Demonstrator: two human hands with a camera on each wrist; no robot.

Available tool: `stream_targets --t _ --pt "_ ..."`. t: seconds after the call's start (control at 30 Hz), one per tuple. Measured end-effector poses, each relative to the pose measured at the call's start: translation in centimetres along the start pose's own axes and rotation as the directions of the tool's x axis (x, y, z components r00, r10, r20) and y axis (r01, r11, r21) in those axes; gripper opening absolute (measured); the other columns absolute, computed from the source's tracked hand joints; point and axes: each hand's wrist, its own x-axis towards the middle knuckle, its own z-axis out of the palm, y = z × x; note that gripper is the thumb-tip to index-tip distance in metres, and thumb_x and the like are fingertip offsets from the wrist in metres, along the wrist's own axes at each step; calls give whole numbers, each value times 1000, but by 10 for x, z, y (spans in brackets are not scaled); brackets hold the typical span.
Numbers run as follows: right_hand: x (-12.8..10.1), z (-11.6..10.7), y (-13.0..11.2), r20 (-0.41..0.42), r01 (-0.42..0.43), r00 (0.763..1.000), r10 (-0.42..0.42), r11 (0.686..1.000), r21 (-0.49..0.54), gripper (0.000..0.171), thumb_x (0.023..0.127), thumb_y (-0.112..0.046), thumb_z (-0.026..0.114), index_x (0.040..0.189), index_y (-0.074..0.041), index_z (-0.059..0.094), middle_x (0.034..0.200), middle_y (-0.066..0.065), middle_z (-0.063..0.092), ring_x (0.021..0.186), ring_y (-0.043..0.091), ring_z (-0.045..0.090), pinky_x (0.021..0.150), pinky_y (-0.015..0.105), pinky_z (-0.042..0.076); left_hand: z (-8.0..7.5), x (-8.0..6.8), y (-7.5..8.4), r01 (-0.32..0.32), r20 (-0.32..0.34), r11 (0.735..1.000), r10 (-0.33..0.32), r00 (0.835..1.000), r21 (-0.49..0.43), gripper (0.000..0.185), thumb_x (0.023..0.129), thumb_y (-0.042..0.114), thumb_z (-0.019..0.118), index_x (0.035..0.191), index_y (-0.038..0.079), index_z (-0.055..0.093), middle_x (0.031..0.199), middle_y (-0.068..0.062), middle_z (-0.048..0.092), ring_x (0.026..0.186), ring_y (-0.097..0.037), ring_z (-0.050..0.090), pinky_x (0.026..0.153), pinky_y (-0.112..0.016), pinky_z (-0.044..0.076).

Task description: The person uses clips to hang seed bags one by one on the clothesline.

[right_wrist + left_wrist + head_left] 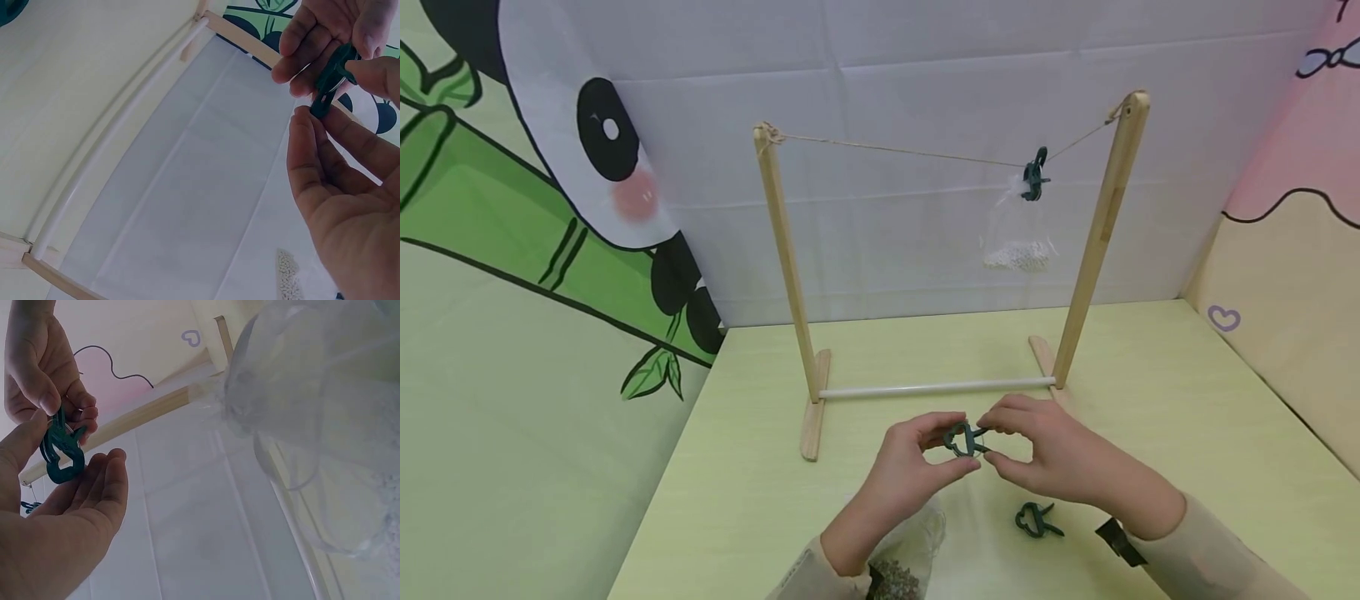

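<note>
Both hands meet low over the table around a dark green clip (964, 439). My left hand (946, 446) pinches the clip between thumb and fingers from the left. My right hand (996, 439) pinches its other end from the right. The left wrist view has the clip (62, 453) between my left hand (65, 465) below and my right hand (59, 403) above. In the right wrist view the clip (331, 78) sits between the two hands' fingertips. A second green clip (1037, 519) lies on the table under my right forearm. A clear bag of beads (910, 550) lies beneath my left wrist.
A wooden rack (786, 258) with a string (895, 151) stands just behind the hands. A third green clip (1035, 175) on the string holds a clear bag of white beads (1018, 242). White cloth hangs behind; printed panels close both sides of the pale table (1187, 417).
</note>
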Motion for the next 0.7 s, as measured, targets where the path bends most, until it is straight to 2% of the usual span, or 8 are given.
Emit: stream_targets --t 0.1,0.27,0.33,0.5,0.7 --pt "0 0 -1 13 -16 1000 15 1000 7 31 81 -6 82 110 -7 71 106 -9 64 91 8 63 77 32 57 0 0 0 -2 2 1000 2 1000 21 46 86 18 86 128 11 70 119 2 70 105 -10 67 97 -43 52" --pt "-1 -2 -2 25 -28 999 28 1000 9 33 83 -8 83 113 -7 71 107 -8 63 91 8 61 77 33 56 0 1 1 1 4 998 -1 1000 58 43 87 20 85 126 13 71 117 6 70 103 -10 67 96 -36 51" --pt "-2 -2 -1 25 -32 999 32 999 13 34 83 -9 83 115 -7 70 108 -10 62 91 7 59 76 33 56 -1 1 1 0 5 998 -1 1000 63 42 87 21 85 126 13 71 118 3 70 103 -9 67 96 -36 51" --pt "-6 -2 2 21 -37 999 37 999 28 32 86 -11 83 115 -9 71 105 -12 61 88 6 57 74 33 55 -1 1 3 1 14 999 -2 1000 52 42 88 21 84 127 13 71 117 2 71 103 -10 67 96 -37 51" --pt "-8 -1 4 21 -31 999 30 998 58 28 88 -12 81 114 -11 71 105 -14 62 89 6 59 76 33 55 -4 1 4 -3 40 999 2 999 32 41 87 17 84 126 12 71 105 8 73 98 -10 69 89 -31 54"
